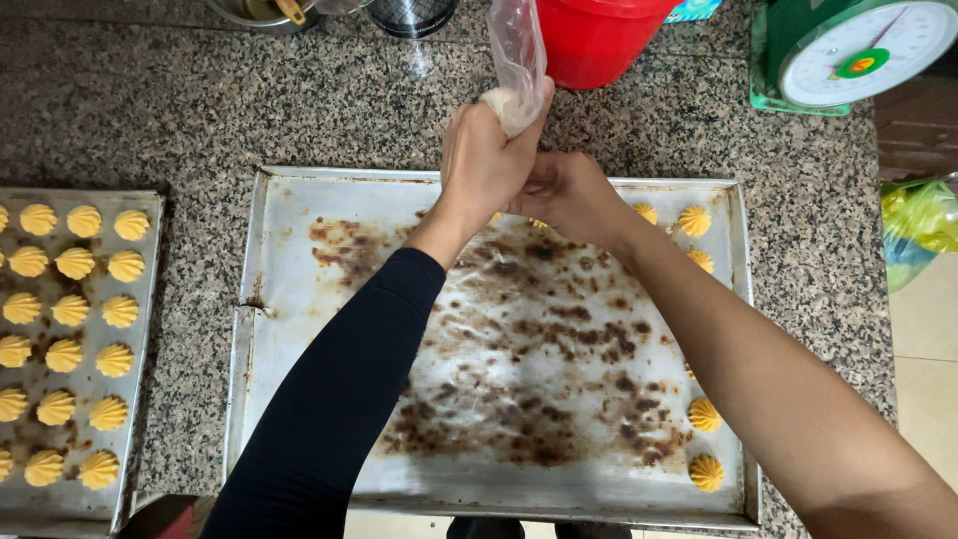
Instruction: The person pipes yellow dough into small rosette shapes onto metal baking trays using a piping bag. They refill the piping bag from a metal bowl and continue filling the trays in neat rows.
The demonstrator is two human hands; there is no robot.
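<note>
Over the far edge of a stained metal baking tray (299,399), the left hand (486,160) is clenched around the twisted top of a clear plastic piping bag (517,55). The right hand (565,192) is curled low around the bag's tip, just above the tray. Yellow piped cookies (705,471) line the tray's right side. A second tray (140,329), left on the speckled granite counter (150,100), holds rows of them. Behind stand a red bucket (594,35) and a green dial scale (848,50).
</note>
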